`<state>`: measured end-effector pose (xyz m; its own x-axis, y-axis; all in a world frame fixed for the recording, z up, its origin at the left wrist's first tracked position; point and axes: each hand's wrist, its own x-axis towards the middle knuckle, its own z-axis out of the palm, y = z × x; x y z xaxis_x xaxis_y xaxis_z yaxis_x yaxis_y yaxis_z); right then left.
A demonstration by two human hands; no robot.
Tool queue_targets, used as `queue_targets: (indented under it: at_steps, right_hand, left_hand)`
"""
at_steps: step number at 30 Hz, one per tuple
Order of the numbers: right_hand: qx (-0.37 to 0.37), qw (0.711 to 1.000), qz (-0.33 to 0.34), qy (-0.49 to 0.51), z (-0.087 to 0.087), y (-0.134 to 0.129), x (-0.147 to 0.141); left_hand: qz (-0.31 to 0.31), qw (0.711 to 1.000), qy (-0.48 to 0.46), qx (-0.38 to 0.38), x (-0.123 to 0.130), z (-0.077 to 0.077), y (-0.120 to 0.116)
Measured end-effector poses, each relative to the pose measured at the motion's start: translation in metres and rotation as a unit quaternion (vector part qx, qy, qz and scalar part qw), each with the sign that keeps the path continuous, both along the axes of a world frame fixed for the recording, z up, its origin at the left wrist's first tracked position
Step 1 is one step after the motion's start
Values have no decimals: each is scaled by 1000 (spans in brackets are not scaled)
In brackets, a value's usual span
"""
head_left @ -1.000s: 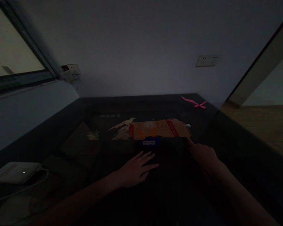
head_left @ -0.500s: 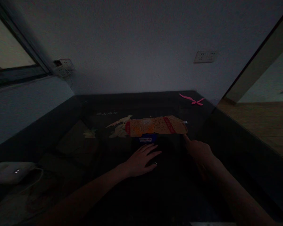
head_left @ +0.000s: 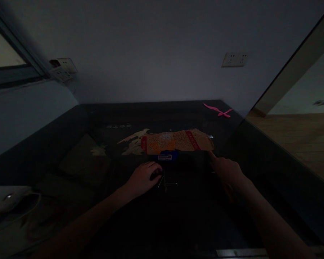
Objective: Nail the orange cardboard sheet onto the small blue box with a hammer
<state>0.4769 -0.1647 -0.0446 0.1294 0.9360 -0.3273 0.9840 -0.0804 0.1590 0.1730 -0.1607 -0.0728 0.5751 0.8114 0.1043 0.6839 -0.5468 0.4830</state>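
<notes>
In this poor light, the thin pins (head_left: 165,184) could easily be misjudged: little contrast is given by the dark tabletop (head_left: 151,111), and they could be scattered if the left hand (head_left: 144,176) were swept too far toward the right edge. Since the pins are crossed or bunched, one might be dragged along with another. The bag (head_left: 178,142) could be nudged toward the far edge if it were pushed by the right hand (head_left: 226,171).

The pins are laid just beside the curled fingertips of the left hand, on its right-edge side; whether they are touched cannot be told. That hand is loosely bent, with a gap left between thumb and fingers, and whether anything is pinched cannot be made out. By the right hand, the forefinger is extended to the bag's near right corner; contact and grip cannot be confirmed. A blue pack (head_left: 166,157) is seen at the bag's near side, and a ribbon (head_left: 221,113) is placed by the tabletop's far right corner.
</notes>
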Motion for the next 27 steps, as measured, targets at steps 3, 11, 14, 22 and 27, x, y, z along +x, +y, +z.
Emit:
queue_targets:
  at_steps: [3,11,14,22,27]
  right_hand:
    - [-1,1000,-2,-2,-1,0,0]
    - [-25,1000,-3,13,-1,1,3]
    - [-37,999,-5,29,1,2,2]
    - [-28,998,4,48,-3,0,6]
    - [-19,998,2,53,-7,2,9]
  left_hand:
    - [7,999,46,2,2,3,-6]
    - [30,996,79,10,0,14,-5]
    - [65,995,77,-3,-24,21,5]
    - [349,915,190,66,-196,6,5]
    - [380,898,218,46,-250,-10,-3]
